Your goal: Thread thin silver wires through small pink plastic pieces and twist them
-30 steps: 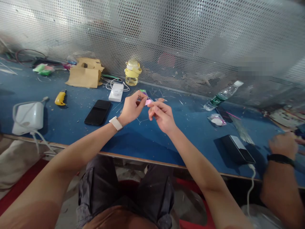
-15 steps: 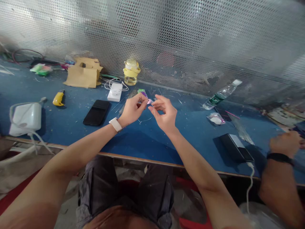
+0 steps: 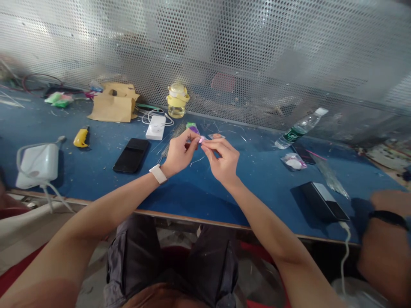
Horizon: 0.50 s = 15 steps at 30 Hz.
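A small pink piece, soft-looking like clay [image 3: 201,139], is held up over the middle of the blue table. My left hand [image 3: 180,153], with a white band at the wrist, pinches it between thumb and forefinger. From the other side my right hand [image 3: 222,159] closes thumb and fingertips on its edge. Its exact shape is mostly covered by fingertips. Just behind the hands lie a green and purple packet [image 3: 192,127] and a bundle of thin wires [image 3: 173,134]. One loose thin wire [image 3: 197,161] shows below the fingers.
Left of my hands are a black phone [image 3: 131,155], a white charger [image 3: 156,127] and a yellow cutter [image 3: 82,137]. A yellow-lidded cup [image 3: 177,100] stands by the mesh wall. Rightward are a plastic bottle [image 3: 302,128], a black box [image 3: 324,202] and another person's arm [image 3: 385,239].
My right hand's fingers have come together and moved left onto the pink piece; before, they were spread with a thin wire near them. The view has shifted slightly.
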Available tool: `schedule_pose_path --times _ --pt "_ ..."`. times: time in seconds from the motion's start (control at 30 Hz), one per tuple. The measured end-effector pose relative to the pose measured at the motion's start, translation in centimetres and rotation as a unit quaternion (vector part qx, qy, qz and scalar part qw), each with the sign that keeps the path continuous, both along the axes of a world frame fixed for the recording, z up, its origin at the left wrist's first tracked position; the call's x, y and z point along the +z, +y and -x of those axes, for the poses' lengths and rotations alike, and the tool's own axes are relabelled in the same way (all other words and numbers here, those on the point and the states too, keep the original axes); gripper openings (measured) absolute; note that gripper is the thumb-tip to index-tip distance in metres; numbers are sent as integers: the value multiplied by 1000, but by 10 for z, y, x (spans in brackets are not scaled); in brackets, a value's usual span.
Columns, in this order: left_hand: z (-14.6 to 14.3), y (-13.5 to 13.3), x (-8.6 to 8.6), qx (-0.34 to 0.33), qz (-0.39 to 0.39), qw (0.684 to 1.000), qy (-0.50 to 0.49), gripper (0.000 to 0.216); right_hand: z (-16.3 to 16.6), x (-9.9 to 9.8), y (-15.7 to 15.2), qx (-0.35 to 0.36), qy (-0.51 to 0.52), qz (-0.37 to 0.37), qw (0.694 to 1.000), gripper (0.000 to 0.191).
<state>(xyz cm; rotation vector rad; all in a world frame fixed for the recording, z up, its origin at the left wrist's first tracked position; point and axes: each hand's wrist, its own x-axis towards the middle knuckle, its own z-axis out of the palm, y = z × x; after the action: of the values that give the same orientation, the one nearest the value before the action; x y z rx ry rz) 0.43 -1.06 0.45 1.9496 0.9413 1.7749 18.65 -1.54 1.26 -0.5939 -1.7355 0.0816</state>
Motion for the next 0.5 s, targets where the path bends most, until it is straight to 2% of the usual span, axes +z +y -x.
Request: schedule_pose_path --times 0.2,0.3,0.4,0.5 --pt "-1 -1 0 12 -15 1000 5 15 1 2 -1 62 37 118 990 15" --pt "0 -1 1 20 -7 999 28 15 1 2 1 90 67 177 978 23" --pt "2 0 1 26 -5 999 46 16 -1 2 5 97 79 230 965 34" --pt "5 1 1 26 -19 997 63 18 -5 4 10 88 73 248 962 34"
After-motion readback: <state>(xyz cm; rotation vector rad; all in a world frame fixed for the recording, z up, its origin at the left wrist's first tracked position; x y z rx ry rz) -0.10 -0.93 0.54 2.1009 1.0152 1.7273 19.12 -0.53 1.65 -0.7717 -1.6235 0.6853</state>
